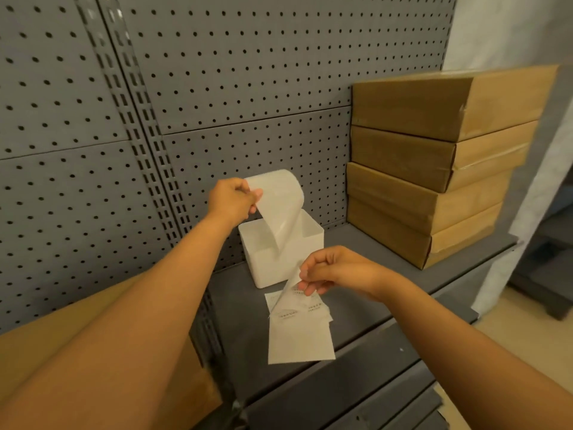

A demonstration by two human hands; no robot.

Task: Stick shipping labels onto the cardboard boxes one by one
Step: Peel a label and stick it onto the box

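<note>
**Label peeled over the grey shelf**

Head view. The left hand [231, 201] pinches the upper edge of a glossy backing sheet [279, 209], which curls in an arch above the white bin [280, 254] standing at the far side of the shelf [381, 271]. The right hand [331, 271], nearer and to the right, pinches the corner of a shipping label [286, 293] whose lower end hangs down to the label stack [299, 330] lying on the shelf near the front edge. 4 cardboard boxes [434, 166] are piled at far right, well apart from both hands. A grey pegboard [217, 72] backs the shelf. A flat cardboard sheet [46, 352] lies at near left, under the left forearm.
</note>
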